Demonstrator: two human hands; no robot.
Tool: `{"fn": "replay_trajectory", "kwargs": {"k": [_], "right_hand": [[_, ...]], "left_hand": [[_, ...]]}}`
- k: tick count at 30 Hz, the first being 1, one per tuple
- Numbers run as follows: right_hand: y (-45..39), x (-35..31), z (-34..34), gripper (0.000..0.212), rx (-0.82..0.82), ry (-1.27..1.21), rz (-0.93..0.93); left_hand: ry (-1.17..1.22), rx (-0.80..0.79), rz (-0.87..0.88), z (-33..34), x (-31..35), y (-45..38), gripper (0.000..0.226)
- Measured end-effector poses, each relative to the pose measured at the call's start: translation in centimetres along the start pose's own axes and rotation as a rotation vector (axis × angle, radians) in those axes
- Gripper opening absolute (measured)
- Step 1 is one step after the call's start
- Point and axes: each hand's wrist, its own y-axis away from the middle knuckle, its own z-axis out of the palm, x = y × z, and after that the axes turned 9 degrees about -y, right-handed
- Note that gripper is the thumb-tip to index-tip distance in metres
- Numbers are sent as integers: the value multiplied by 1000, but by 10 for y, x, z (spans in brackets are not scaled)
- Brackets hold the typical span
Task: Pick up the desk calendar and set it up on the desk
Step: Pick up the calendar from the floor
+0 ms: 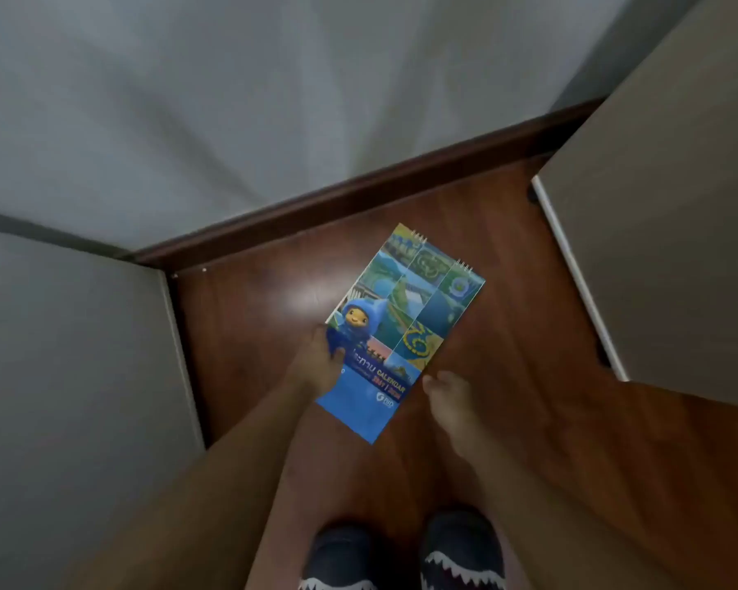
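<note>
The desk calendar point(405, 330) lies flat on the brown wooden floor point(256, 317), a long blue cover with a cartoon figure, photo tiles and wire binding at its far end. My left hand point(318, 361) grips its left edge, with the thumb on top of the cover. My right hand point(448, 398) reaches down to the calendar's right edge near the lower end. Its fingertips are right next to the edge, and the blur hides whether they touch it.
A grey panel point(73, 355) stands close on the left and a light panel with a white edge point(665, 232) on the right. A dark skirting board point(358, 193) runs below the grey wall. My dark shoes point(401, 555) with a tooth pattern stand at the bottom.
</note>
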Motion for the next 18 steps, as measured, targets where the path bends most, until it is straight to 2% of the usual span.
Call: {"fn": "replay_trajectory", "kwargs": {"k": [3,6,9,12,15,17,18], "right_hand": [[-23,9,17,47,35,-169,44],[-35,17,23,16,42,-310,64],[-25,18,12,26,47,-381,109],[3,13,-4,19,39,-370,67],[49,4,-22,31,52,-321,45],[73,4,-38,18,74,-292,-15],[101,-11,-47,20,94,-255,-52]], "left_hand": [[49,17,-56,18,-2,-30,42],[25,7,-130,23,-5,-40,38],[73,-83,-127,21,-5,-27,14],[294,-112,-179,10,14,22,3],[431,-101,-241,-15,42,81,4],[503,-88,-263,-44,62,119,6],[528,-89,-257,-62,72,139,8]]}}
